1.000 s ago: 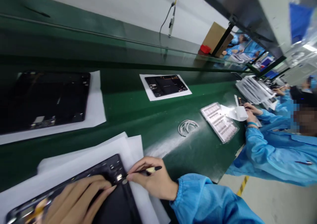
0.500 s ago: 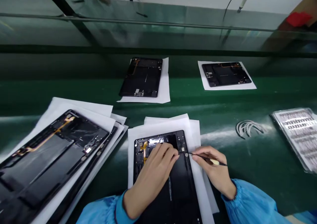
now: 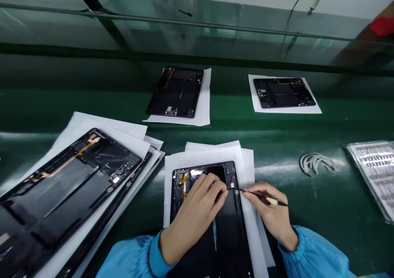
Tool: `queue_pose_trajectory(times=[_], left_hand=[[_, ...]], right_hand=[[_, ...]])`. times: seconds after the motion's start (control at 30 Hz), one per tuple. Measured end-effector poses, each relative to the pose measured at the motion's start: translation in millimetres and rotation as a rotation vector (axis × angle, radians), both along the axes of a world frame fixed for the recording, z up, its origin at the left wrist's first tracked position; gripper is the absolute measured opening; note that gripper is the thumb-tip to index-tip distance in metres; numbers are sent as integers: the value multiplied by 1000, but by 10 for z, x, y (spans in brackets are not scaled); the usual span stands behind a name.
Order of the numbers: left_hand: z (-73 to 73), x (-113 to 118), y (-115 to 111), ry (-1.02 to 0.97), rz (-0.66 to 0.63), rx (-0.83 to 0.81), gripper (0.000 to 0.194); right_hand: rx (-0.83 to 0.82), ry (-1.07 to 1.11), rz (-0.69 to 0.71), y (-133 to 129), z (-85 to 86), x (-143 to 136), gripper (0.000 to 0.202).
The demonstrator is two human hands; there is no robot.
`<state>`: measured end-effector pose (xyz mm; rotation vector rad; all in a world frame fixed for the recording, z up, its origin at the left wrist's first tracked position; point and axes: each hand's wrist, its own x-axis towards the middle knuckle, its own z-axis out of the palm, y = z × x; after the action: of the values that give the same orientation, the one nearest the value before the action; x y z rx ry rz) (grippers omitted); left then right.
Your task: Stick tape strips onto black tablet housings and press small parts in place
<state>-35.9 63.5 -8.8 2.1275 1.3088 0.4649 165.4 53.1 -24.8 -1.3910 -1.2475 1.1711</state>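
Observation:
An opened tablet housing (image 3: 229, 224), black inside with a gold flex cable (image 3: 184, 184) at its upper left, lies on white paper in front of me. My left hand (image 3: 197, 212) rests over its upper part, thumb and fingers pinched near the right edge; whatever they hold is hidden. From the right, my right hand (image 3: 271, 210) grips slim black tweezers (image 3: 261, 195) with a pale yellow patch. Their tip reaches the housing's right edge, close to a small round silver part and my left fingertips.
Stacked tablet housings with paper sheets (image 3: 76, 175) lie at left. Farther back are two more housings, one at centre (image 3: 177, 91) and one at right (image 3: 283, 92). Curved white strips (image 3: 317, 163) and a clear tray of small parts (image 3: 374, 167) sit on the green table at right.
The view has shifted slightly, so most things on the table appear a little farther right. Both hands keep nearly the same place on the tablet housing. The person at the back shows less.

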Motion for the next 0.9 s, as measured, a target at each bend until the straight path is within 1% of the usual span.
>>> queue_pose_trajectory(times=[0.1, 0.2, 0.3, 0.6, 0.9], left_hand=[[-6, 3, 16, -28, 36, -48, 12], [-17, 9, 28, -47, 66, -87, 10], [-15, 8, 35, -67, 68, -119, 10], [20, 0, 60, -70, 63, -140, 12], [39, 20, 74, -81, 84, -153, 11]], right_hand=[[-17, -3, -10, 52, 16, -9, 6], [-28, -27, 19, 108, 28, -19, 5], [-45, -23, 45, 135, 24, -31, 5], [-58, 25, 66, 145, -12, -38, 6], [-70, 41, 135, 174, -16, -29, 4]])
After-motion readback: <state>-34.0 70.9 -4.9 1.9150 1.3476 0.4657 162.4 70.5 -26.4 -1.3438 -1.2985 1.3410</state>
